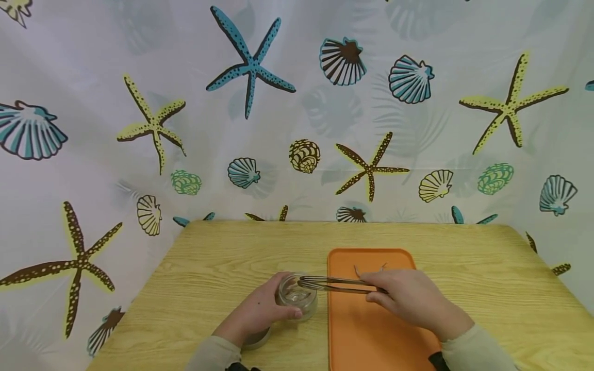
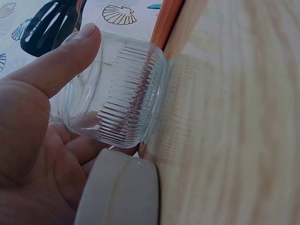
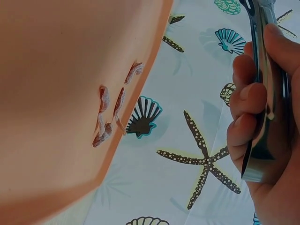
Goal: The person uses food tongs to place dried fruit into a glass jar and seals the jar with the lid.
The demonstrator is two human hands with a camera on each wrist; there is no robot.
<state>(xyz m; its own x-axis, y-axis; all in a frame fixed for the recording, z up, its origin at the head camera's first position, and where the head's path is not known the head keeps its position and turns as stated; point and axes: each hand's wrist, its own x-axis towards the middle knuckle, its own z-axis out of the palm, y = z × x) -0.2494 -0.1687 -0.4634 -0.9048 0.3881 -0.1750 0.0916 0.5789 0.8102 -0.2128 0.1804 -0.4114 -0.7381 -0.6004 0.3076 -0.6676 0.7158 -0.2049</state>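
A clear ribbed glass jar (image 2: 126, 89) stands upright on the table, held by my left hand (image 1: 262, 309), whose thumb and fingers wrap its sides. My right hand (image 1: 413, 299) grips metal tongs (image 3: 269, 112) around their handles. The slotted tips of the tongs (image 1: 313, 282) reach left over the jar's open mouth. To the right lies an orange tray (image 1: 366, 340), with my right hand above it. Several thin, twisted, brownish dried strips (image 3: 102, 105) rest near the tray's far end, partly hidden by that hand in the head view.
A low, pale round object (image 2: 122, 187) sits on the table close to the jar, mostly under my left wrist in the head view. Wood-grain table (image 1: 241, 247) surrounds the tray. A curtain (image 1: 297, 118) printed with shells and starfish hangs behind the table and along its sides.
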